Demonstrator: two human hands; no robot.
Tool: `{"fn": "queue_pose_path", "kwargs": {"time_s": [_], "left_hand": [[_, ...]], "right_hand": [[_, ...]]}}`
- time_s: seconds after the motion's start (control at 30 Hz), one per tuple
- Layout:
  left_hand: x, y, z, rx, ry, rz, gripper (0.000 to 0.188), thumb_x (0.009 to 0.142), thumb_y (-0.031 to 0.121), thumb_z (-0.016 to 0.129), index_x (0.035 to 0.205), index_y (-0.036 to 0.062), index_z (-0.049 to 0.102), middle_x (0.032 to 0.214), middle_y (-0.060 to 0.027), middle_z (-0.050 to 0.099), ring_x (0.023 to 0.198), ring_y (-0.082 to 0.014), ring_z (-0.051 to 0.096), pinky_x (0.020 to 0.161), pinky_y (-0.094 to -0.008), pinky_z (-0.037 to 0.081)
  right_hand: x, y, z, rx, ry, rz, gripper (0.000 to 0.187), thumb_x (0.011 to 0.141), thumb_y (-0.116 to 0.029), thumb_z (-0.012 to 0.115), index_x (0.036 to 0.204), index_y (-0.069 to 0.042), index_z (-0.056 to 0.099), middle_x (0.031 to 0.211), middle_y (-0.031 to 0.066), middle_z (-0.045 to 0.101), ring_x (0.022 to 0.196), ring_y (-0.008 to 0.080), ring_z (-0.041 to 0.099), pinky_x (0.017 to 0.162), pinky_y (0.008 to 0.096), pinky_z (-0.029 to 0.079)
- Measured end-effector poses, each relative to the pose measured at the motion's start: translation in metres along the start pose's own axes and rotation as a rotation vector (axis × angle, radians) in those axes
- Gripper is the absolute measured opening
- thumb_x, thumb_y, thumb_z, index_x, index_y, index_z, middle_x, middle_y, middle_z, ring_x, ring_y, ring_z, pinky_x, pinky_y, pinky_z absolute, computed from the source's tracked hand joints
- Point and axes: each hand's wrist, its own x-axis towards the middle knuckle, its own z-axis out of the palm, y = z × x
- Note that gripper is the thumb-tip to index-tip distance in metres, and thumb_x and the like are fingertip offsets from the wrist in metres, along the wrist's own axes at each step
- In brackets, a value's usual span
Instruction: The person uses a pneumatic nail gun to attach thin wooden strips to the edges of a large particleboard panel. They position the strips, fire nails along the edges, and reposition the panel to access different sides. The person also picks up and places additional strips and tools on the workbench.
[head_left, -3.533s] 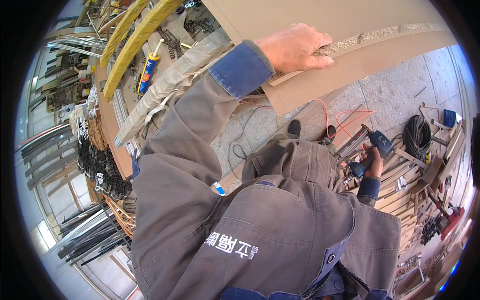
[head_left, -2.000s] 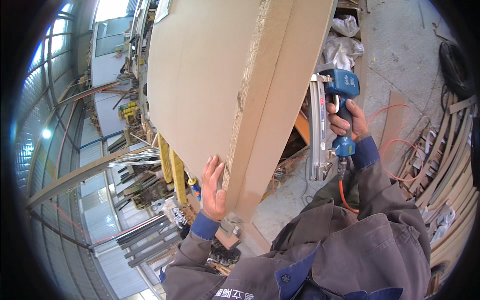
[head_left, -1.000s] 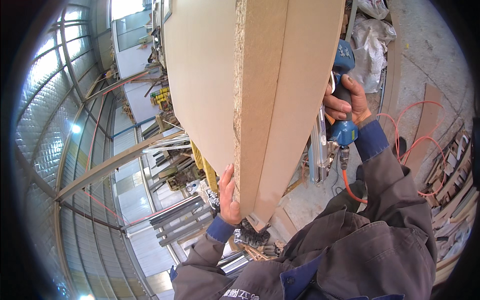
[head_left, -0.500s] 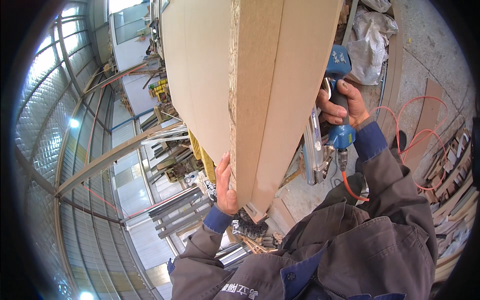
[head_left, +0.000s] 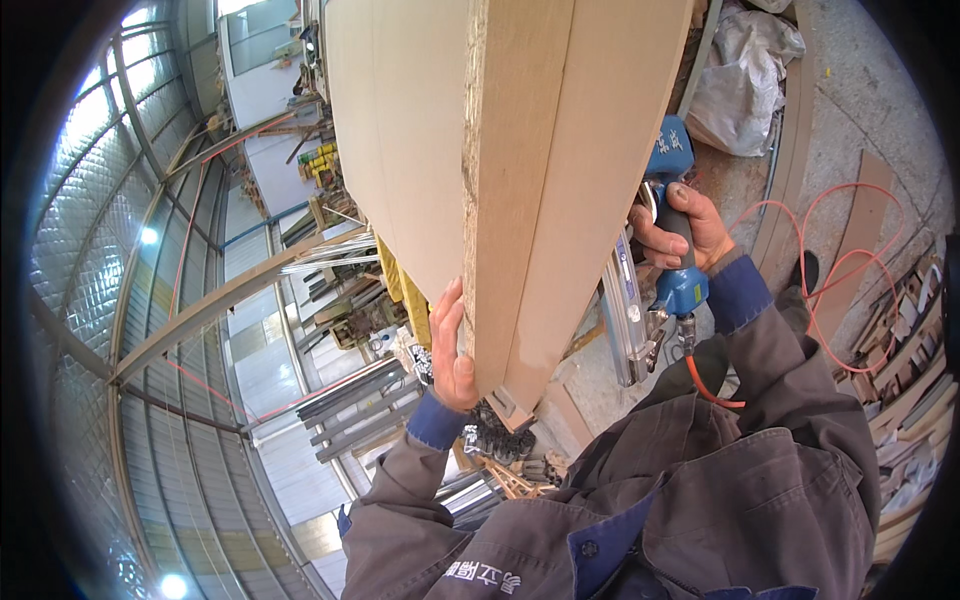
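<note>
A long pale wooden board assembly point(head_left: 510, 200) runs away from me down the middle, with a rough, splintery left edge and a wide, smooth panel point(head_left: 400, 150) beyond that edge. Flat against the left side near the close end lies my left hand point(head_left: 453, 352), its fingers stretched out. My right hand point(head_left: 700, 225) is wrapped round the dark grip of a blue air nail gun point(head_left: 683, 290), right of the board. An orange hose point(head_left: 700, 380) is coupled to the grip's end. The gun's nose is hidden behind the board.
A silver metal rail point(head_left: 626, 320) shows below the gun. On the concrete floor to the right are a white sack point(head_left: 745, 85), a looped red hose point(head_left: 850, 265) and wood offcuts point(head_left: 905, 370). Grey bars point(head_left: 365, 410) and yellow cloth point(head_left: 398, 295) are at left.
The nail gun and my right hand have come slightly nearer to me. My left hand has slid a little farther along the board's side.
</note>
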Motion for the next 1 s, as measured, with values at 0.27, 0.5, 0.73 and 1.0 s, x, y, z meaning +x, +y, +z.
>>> {"fn": "queue_pose_path", "kwargs": {"time_s": [0.27, 0.5, 0.73, 1.0], "left_hand": [[0.002, 0.003, -0.002, -0.005, 0.055, 0.018, 0.077, 0.102, 0.058, 0.028, 0.142, -0.0057, 0.043, 0.15, -0.0279, 0.041, 0.141, -0.0424, 0.037, 0.117, -0.0507, 0.026], [-0.003, 0.001, -0.001, -0.004, 0.068, 0.022, 0.078, 0.102, 0.059, 0.029, 0.142, -0.0059, 0.044, 0.15, -0.0272, 0.041, 0.141, -0.0414, 0.036, 0.118, -0.0501, 0.025], [0.0, 0.003, -0.001, -0.022, 0.072, 0.0, 0.079, 0.102, 0.061, 0.029, 0.142, -0.0058, 0.044, 0.15, -0.0265, 0.041, 0.142, -0.0403, 0.036, 0.118, -0.0491, 0.025], [-0.007, -0.016, 0.002, -0.02, 0.091, 0.049, 0.081, 0.101, 0.063, 0.03, 0.142, -0.0057, 0.044, 0.15, -0.0261, 0.042, 0.142, -0.0391, 0.036, 0.118, -0.0489, 0.025]], "right_hand": [[-0.004, 0.022, -0.006, -0.002, -0.003, 0.046, 0.054, 0.098, -0.043, 0.056, 0.109, 0.009, 0.059, 0.059, 0.0043, 0.053, 0.046, 0.01, 0.047, 0.047, 0.0252, 0.043], [-0.007, 0.032, -0.006, -0.004, 0.026, 0.021, 0.057, 0.098, -0.044, 0.057, 0.113, 0.01, 0.058, 0.059, 0.0045, 0.053, 0.047, 0.01, 0.049, 0.048, 0.0252, 0.046], [0.003, 0.022, -0.004, 0.016, -0.028, -0.014, 0.054, 0.099, -0.041, 0.058, 0.115, 0.011, 0.058, 0.059, 0.005, 0.052, 0.047, 0.0094, 0.048, 0.048, 0.0251, 0.047], [-0.001, 0.043, -0.005, 0.042, -0.034, 0.033, 0.05, 0.097, -0.037, 0.06, 0.112, 0.011, 0.056, 0.086, 0.0118, 0.062, 0.051, 0.0093, 0.052, 0.048, 0.0259, 0.048]]}}
